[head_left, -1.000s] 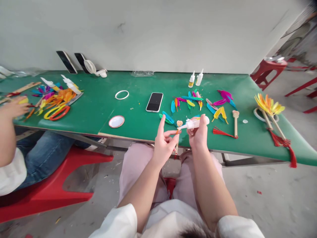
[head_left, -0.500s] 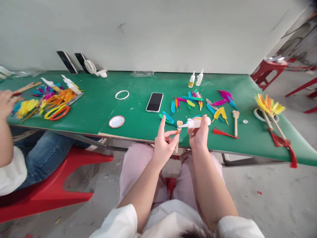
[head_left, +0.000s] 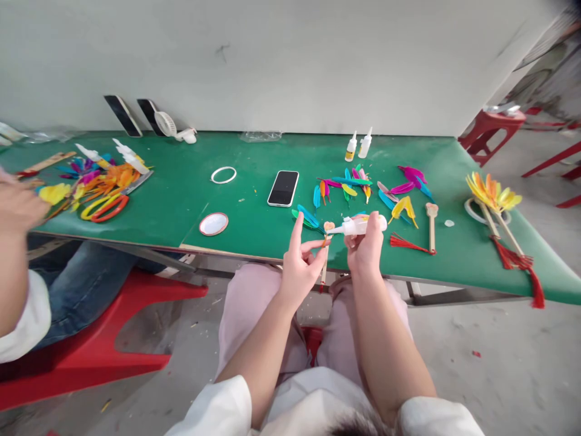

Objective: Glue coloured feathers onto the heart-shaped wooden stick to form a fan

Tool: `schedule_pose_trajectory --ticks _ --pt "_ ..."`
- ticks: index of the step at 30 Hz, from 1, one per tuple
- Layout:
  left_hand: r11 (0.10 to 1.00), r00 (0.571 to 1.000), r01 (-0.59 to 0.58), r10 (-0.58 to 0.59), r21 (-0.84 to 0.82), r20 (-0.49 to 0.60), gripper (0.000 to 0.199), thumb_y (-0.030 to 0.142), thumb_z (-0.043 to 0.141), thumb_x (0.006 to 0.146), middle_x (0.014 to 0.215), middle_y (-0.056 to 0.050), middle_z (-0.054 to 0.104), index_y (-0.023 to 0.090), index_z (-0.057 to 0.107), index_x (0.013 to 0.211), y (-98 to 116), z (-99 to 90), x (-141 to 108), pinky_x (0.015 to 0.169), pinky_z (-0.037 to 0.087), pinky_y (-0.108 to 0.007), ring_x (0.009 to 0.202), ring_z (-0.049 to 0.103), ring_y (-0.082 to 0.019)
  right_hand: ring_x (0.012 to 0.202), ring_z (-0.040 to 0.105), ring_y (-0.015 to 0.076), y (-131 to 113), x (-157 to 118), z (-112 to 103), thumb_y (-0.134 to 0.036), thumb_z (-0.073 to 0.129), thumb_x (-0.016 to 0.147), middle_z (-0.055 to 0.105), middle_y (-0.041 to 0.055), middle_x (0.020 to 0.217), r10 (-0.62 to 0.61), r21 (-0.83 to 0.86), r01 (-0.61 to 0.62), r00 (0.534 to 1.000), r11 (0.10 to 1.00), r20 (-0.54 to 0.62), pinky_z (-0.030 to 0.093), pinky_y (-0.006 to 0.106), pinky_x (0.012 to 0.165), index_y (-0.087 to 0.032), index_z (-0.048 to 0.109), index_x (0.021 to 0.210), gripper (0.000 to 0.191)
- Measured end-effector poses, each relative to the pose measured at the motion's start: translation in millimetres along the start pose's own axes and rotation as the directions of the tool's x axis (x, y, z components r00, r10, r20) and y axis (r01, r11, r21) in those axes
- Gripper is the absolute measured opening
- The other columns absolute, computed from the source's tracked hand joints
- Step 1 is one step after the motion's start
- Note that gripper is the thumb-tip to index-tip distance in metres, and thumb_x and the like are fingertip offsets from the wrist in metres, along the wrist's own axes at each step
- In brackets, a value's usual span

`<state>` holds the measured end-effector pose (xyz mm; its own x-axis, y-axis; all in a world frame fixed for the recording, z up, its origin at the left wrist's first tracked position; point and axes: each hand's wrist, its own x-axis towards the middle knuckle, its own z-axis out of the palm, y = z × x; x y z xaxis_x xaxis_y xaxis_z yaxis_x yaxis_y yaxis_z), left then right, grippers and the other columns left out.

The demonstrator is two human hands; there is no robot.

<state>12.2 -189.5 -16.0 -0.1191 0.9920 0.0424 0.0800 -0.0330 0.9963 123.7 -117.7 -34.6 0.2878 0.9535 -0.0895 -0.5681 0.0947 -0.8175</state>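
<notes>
My right hand (head_left: 365,248) is closed around a white glue bottle (head_left: 356,226), held sideways with its nozzle pointing left. The nozzle tip is at the fingertips of my left hand (head_left: 303,263). Thumb and a finger of that hand pinch a small orange feather (head_left: 325,241), while the index finger points up. Just behind the fingertips, a wooden stick with a pinkish rounded head (head_left: 329,226) lies over the table's front edge, partly hidden. Blue and green feathers (head_left: 308,217) lie just beyond my left hand.
On the green table (head_left: 245,227) are a phone (head_left: 284,188), a white ring (head_left: 224,175), a round lid (head_left: 213,224), loose feathers (head_left: 347,181) and two upright bottles (head_left: 358,145). Feather-topped sticks (head_left: 494,194) with red tassels lie right. A co-worker's hand (head_left: 20,203) is left, near scissors (head_left: 106,208).
My hands, the glue bottle and the feather hold nearly still. On the left, the co-worker's hand has shifted nearer and to the right, over the yellow feathers.
</notes>
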Motion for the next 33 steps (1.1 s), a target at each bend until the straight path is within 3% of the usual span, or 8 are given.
schedule_pose_trajectory --ticks 13,22,27,30,33 --pt "0.999 1.0 -0.003 0.004 -0.052 0.021 0.08 0.026 0.057 0.077 0.093 -0.004 0.065 0.033 0.006 0.138 0 -0.7 2 0.037 0.04 -0.018 0.038 0.038 -0.003 0.031 0.029 0.004 2 2 -3 -0.059 0.049 0.071 0.035 -0.0082 0.039 0.033 0.001 -0.033 0.998 0.999 0.045 0.02 0.019 0.031 -0.019 0.049 0.063 0.041" --pt "0.996 0.999 -0.047 0.048 -0.074 0.005 0.077 0.026 0.056 0.078 0.094 -0.004 0.065 0.034 0.007 0.137 -6 -6.4 3 0.036 0.041 -0.017 0.036 0.034 -0.003 0.03 0.028 0.0051 2 11 -10 -0.064 0.043 0.071 0.038 -0.008 0.04 0.051 0.105 -0.053 0.998 0.993 0.027 0.019 0.02 0.032 -0.02 0.048 0.065 0.045" --pt "0.995 0.998 -0.064 0.063 -0.074 -0.009 0.071 0.028 0.05 0.081 0.091 -0.004 0.065 0.031 0.008 0.138 -14 -18.7 6 0.044 0.046 -0.02 0.042 0.046 -0.006 0.033 0.034 0.0065 0 12 -13 -0.063 0.048 0.068 0.041 -0.0073 0.042 0.025 0.129 -0.029 0.999 0.991 0.028 0.025 0.021 0.034 -0.02 0.051 0.07 0.044" --pt "0.996 0.994 -0.093 0.094 0.019 -0.058 0.067 0.027 0.047 0.083 0.09 -0.003 0.064 0.029 0.009 0.138 -22 -31.2 11 0.049 0.046 -0.022 0.048 0.05 -0.008 0.038 0.041 0.0072 1 14 -14 -0.063 0.052 0.065 0.047 -0.0059 0.047 0.003 0.141 -0.008 0.999 0.99 0.034 0.03 0.021 0.036 -0.018 0.053 0.075 0.046" --pt "0.97 0.981 -0.112 0.142 0.215 -0.13 0.062 0.024 0.044 0.083 0.086 -0.002 0.064 0.027 0.014 0.137 -31 -50.8 15 0.055 0.044 -0.022 0.055 0.052 -0.01 0.043 0.047 0.0079 3 17 -16 -0.059 0.056 0.064 0.051 -0.0042 0.052 0.007 0.137 -0.012 0.999 0.99 0.031 0.036 0.021 0.039 -0.017 0.056 0.08 0.045"
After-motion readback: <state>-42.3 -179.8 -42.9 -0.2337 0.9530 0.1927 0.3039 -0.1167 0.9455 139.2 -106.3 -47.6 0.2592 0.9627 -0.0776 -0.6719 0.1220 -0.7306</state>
